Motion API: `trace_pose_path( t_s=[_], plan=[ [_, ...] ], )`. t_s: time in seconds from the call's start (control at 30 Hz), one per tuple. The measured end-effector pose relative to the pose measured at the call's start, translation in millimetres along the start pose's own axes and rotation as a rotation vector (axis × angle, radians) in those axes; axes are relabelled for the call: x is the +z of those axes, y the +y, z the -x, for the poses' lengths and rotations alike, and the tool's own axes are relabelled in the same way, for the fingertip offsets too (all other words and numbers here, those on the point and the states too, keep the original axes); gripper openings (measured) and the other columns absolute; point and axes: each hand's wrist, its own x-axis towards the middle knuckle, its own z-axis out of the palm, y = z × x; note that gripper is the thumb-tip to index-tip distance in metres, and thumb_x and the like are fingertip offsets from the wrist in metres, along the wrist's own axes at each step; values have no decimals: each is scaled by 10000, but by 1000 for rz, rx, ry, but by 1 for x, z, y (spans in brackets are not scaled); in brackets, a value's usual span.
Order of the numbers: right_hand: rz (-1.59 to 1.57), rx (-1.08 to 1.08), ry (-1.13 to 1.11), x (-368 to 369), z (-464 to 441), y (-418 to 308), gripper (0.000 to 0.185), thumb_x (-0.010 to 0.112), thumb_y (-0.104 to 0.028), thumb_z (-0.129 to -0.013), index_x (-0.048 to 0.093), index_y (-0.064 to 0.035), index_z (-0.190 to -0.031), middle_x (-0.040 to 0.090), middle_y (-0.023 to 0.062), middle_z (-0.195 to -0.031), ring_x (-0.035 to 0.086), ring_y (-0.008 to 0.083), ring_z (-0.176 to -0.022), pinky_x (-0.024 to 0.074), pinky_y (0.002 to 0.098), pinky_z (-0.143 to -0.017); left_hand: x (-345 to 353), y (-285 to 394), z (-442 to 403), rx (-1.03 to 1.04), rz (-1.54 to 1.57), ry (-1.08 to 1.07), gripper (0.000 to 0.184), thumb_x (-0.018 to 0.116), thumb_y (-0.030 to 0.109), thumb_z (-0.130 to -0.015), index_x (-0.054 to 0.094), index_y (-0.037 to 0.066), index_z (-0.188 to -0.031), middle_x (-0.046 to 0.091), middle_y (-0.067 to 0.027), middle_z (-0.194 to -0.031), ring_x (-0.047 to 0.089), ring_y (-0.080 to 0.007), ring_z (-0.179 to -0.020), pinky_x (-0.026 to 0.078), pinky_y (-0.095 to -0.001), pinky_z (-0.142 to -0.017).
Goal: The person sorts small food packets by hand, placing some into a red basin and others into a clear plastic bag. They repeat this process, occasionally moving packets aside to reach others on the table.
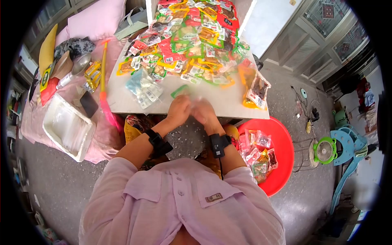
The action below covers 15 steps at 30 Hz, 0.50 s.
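My left hand (179,109) is curled over the near edge of the white table (122,104), its fingers closed at a green-edged food packet (179,90) that is partly blurred. Close beside it, my right hand (202,111) is smeared by motion, so its fingers cannot be made out. Beyond both hands lies a large heap of sealed food packets (185,43) with red, yellow and green edges. Clear plastic bags (145,89) lie left of my hands. At the table's right corner rests a brown-and-white food packet (258,90) on top of yellow-edged ones.
On the floor to the right stands a red basin (288,161) with several packets (261,157) inside. A white foam box (51,118) and a pink-and-yellow long-handled tool (103,77) lie on the pink-covered surface at left. A green fan (325,150) stands farther right, near cables.
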Motion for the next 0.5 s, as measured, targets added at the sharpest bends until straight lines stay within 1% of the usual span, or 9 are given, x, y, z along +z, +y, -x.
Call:
trace_pose_path(
  t_s=[0.1,0.2,0.27,0.33,0.4,0.5],
  plan=[
    [411,-14,155,12,0,0,60,461,-15,-772,463,-12,-831,526,79,-786,538,173,-615,454,279,-440,5,3,0,24,3,-15,55,490,4,-685,469,20,-733,526,-135,-846,482,-324,-823,381,-385,-749],
    [1093,-281,247,-11,-23,14,66,431,-1,-773,464,-8,-830,522,96,-775,533,180,-606,440,264,-429,5,8,-1,41,14,17,55,491,9,-685,469,19,-734,528,-131,-835,486,-323,-814,387,-379,-738],
    [1231,-573,111,-54,-50,36,84,419,1,-771,467,-1,-841,515,98,-771,522,181,-608,447,272,-460,9,4,-4,-2,-22,1,51,494,18,-695,464,19,-736,529,-129,-836,487,-323,-815,391,-373,-733],
    [869,-561,56,-51,-59,46,103,410,0,-770,468,2,-856,510,94,-769,509,177,-612,448,277,-489,6,-5,-3,-66,-43,-41,63,503,36,-705,469,18,-755,530,-129,-846,486,-322,-827,394,-368,-737],
    [59,-209,104,-21,-48,32,122,406,-6,-770,467,1,-876,504,84,-767,495,167,-619,443,278,-515,5,-8,-5,-138,-20,-104,93,517,61,-715,483,18,-789,532,-131,-866,485,-320,-849,396,-363,-750],
    [-20,-236,143,-12,-30,13,138,427,-12,-768,455,3,-902,504,68,-775,488,148,-641,435,275,-547,-10,8,-6,-90,48,-82,166,544,86,-705,503,18,-851,534,-136,-883,485,-314,-867,398,-359,-760]
  ],
)
